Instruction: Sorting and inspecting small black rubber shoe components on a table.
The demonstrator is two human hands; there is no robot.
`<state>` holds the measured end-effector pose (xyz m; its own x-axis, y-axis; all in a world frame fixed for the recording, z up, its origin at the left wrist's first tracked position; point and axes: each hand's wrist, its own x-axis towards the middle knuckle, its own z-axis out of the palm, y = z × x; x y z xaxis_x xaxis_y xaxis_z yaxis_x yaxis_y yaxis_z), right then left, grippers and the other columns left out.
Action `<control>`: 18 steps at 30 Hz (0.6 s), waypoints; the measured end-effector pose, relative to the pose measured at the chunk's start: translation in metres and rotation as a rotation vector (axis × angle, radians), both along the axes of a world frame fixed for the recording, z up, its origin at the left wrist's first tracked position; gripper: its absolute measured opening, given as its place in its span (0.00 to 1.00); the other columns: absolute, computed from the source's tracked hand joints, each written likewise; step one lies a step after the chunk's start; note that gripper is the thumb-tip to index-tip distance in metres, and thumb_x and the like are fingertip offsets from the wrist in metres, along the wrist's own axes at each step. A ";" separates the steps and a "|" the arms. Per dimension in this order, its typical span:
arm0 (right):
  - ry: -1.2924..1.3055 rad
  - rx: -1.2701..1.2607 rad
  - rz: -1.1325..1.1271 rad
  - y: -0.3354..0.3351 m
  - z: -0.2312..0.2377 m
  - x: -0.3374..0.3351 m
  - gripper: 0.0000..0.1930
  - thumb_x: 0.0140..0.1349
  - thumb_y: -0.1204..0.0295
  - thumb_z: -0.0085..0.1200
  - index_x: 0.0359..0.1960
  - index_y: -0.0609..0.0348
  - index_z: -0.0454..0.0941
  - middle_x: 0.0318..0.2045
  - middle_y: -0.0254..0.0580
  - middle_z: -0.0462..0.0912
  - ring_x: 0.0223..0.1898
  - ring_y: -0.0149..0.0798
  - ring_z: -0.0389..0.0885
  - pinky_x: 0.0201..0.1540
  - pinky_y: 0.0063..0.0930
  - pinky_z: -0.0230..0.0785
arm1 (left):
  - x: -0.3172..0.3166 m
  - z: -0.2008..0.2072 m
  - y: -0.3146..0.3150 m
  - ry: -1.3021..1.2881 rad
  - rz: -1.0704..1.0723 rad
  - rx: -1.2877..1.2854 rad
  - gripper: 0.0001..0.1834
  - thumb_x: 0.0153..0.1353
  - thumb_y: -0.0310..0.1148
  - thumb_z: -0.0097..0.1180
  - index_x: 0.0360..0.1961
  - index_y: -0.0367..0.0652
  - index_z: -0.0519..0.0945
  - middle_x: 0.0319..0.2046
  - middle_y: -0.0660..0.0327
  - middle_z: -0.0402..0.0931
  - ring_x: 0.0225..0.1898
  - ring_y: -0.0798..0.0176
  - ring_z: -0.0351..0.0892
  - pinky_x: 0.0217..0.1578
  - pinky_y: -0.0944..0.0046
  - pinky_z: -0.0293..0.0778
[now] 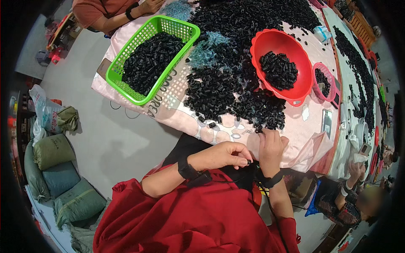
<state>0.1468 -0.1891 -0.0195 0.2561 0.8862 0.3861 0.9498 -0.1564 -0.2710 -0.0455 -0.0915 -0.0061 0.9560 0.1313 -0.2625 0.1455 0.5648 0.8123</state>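
My left hand [225, 155] is over the near edge of the table, thumb and forefinger pinched on a small black plastic piece [249, 162]. Just to its right, my right hand [272, 147] reaches onto the cloth with fingers bent together. Its fingertips are at the near fringe of a heap of small black tubular pieces [211, 92]; whatever they grip is hidden. Dark bands circle both my wrists. Beyond my hands, a red plastic basin [301, 52] and a green slotted basket [120, 90] each hold more black pieces.
Clear bluish bits [200, 52] lie among the heap. A pink basket [316, 67] and a phone [327, 121] are on the right side of the pink tablecloth [194, 128]. Across the table rests another person's arm [122, 19]; a person [350, 194] works at right. Stuffed sacks [80, 200] are at left.
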 end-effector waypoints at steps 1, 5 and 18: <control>0.005 0.004 0.002 0.000 -0.001 0.001 0.10 0.58 0.77 0.63 0.41 0.56 0.78 0.35 0.37 0.80 0.37 0.41 0.77 0.45 0.37 0.58 | 0.000 0.000 0.000 0.000 0.004 0.019 0.10 0.70 0.31 0.58 0.47 0.36 0.81 0.41 0.61 0.82 0.39 0.72 0.79 0.43 0.70 0.77; 0.071 0.037 -0.008 -0.004 0.016 -0.001 0.10 0.58 0.81 0.62 0.41 0.60 0.77 0.35 0.38 0.80 0.35 0.37 0.79 0.45 0.34 0.64 | -0.004 -0.005 -0.001 0.000 0.059 -0.014 0.11 0.71 0.32 0.58 0.48 0.36 0.80 0.42 0.60 0.82 0.41 0.71 0.80 0.43 0.69 0.78; 1.184 -0.035 -0.143 -0.023 0.051 0.004 0.06 0.66 0.82 0.55 0.41 0.63 0.73 0.35 0.36 0.78 0.32 0.26 0.77 0.36 0.22 0.72 | 0.001 -0.006 0.000 -0.042 0.202 -0.080 0.11 0.72 0.33 0.57 0.49 0.38 0.79 0.44 0.60 0.82 0.45 0.68 0.82 0.47 0.67 0.78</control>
